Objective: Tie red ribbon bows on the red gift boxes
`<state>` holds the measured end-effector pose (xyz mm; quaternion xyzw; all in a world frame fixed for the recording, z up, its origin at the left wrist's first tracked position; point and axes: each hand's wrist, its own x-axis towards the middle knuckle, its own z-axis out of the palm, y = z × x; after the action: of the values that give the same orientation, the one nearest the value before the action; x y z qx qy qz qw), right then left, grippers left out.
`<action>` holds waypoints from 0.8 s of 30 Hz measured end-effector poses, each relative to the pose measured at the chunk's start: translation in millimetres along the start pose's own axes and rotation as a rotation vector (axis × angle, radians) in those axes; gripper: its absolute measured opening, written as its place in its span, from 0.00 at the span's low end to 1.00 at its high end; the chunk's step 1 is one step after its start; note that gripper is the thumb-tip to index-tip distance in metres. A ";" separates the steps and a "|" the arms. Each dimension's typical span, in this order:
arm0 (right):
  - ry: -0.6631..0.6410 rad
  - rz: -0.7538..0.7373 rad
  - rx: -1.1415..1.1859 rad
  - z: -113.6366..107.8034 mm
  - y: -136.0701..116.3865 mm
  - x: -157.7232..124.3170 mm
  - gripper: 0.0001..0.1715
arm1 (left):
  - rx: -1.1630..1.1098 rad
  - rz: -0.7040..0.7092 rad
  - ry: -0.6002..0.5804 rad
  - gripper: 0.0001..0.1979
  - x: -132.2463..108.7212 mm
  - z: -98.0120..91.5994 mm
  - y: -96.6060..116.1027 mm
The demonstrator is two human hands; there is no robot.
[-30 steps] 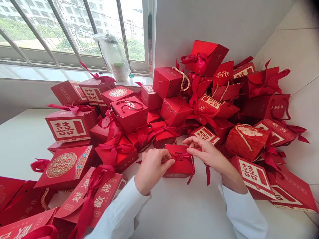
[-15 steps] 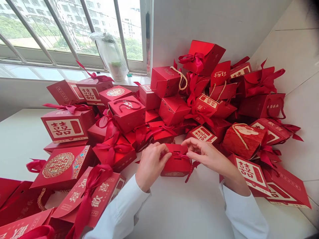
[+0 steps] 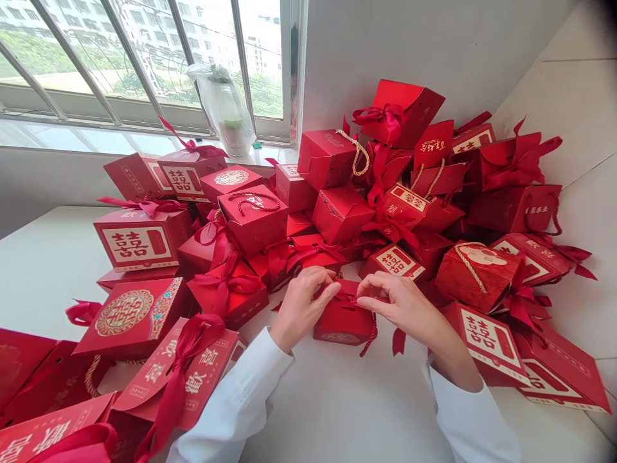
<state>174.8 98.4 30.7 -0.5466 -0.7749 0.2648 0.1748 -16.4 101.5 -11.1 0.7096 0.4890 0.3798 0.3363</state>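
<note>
A small red gift box (image 3: 343,323) stands on the white table right in front of me, with a thin red ribbon (image 3: 351,298) across its top. My left hand (image 3: 303,308) pinches the ribbon at the box's left side. My right hand (image 3: 405,303) comes in from the right, its fingertips on the ribbon near the top edge. A twisted red cord (image 3: 371,338) hangs down the box's right corner, and a ribbon tail (image 3: 398,341) lies to the right. My hands hide most of the box top.
A large heap of red gift boxes and bags (image 3: 332,215), with gold rope handles and ribbons, fills the table behind and beside my hands. A white table (image 3: 43,270) runs left, a barred window (image 3: 144,64) stands behind, and a tiled wall (image 3: 569,109) lies to the right.
My left hand has shifted up and to the right over the box. My right hand sits slightly lower, and the camera view has swayed a little.
</note>
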 end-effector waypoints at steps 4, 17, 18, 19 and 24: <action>0.037 0.060 -0.129 14.3 -6.8 -0.4 0.06 | -0.063 -0.036 -0.054 0.17 -0.1 -2.9 2.9; -0.121 0.050 0.109 10.4 3.8 5.6 0.07 | 0.137 -0.250 -0.280 0.18 -8.6 -39.9 21.7; -0.142 0.058 0.140 8.5 6.4 5.5 0.07 | 0.246 -0.254 -0.275 0.17 -10.2 -41.6 24.5; -0.165 0.069 0.163 6.6 8.8 5.1 0.08 | 0.349 -0.265 -0.274 0.17 -12.1 -42.9 27.0; -0.177 0.067 0.169 0.0 13.1 3.0 0.07 | 0.580 -0.256 -0.237 0.16 -19.1 -43.4 31.0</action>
<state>183.7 104.7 22.8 -0.5299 -0.7437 0.3820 0.1423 -44.8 78.8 32.3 0.7477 0.6195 0.0941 0.2199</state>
